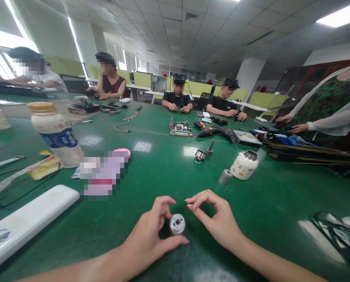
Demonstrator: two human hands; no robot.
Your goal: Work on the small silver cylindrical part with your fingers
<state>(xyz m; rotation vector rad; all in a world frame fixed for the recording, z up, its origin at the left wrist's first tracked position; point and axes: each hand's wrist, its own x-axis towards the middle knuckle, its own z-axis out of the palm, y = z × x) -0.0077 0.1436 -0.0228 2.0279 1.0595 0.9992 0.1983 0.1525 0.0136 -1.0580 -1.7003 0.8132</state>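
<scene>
A small silvery metal cylinder (177,225) stands upright on the green table, with a dark centre hole and smaller holes in its top face. My left hand (154,227) curls around it from the left, thumb at its near side and fingers against its far left side. To the right of the cylinder, my right hand (216,215) is raised with thumb and index finger pinched together. Something tiny and dark may be between those fingertips, too small to name. A second, similar metal cylinder (225,177) sits farther off, beside a white jar-shaped bottle (244,165) without its lid.
Left are a white bar-shaped box (30,229), a drink bottle (55,135) and a pink-purple item (106,172). Ahead lie a metal-and-black lid part (200,155), a circuit board (180,128) and power drills (213,131). Black cables (338,235) lie right. Several people work around the table.
</scene>
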